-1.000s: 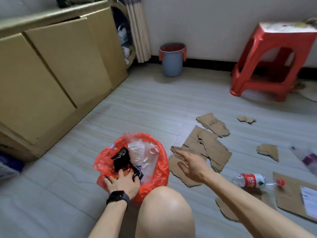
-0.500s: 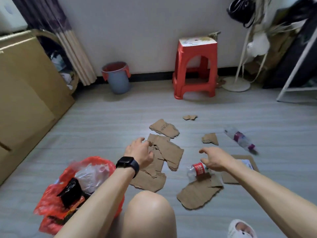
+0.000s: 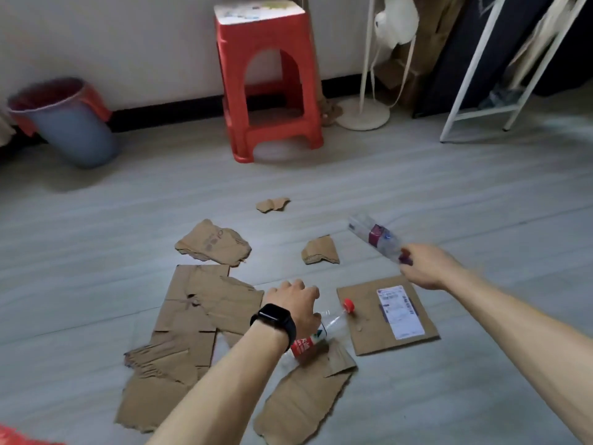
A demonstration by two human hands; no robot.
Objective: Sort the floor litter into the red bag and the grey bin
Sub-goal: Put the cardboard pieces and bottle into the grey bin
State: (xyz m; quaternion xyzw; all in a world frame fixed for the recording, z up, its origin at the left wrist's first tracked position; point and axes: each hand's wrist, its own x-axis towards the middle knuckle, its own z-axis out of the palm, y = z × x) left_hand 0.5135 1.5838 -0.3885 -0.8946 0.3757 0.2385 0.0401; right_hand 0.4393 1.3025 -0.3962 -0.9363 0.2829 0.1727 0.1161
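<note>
Amid torn cardboard (image 3: 205, 303) edges, hands (image 3: 293, 303) touch bottles (image 3: 333, 322).

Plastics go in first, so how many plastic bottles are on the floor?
2. The red-capped bottle lies under the left hand, near the labelled cardboard; the purple-labelled bottle lies farther right, its cap end at the right hand. The cardboard pieces could hide others.

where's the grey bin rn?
Head view, far left: the grey bin stands by the wall, left of the red stool.
</note>
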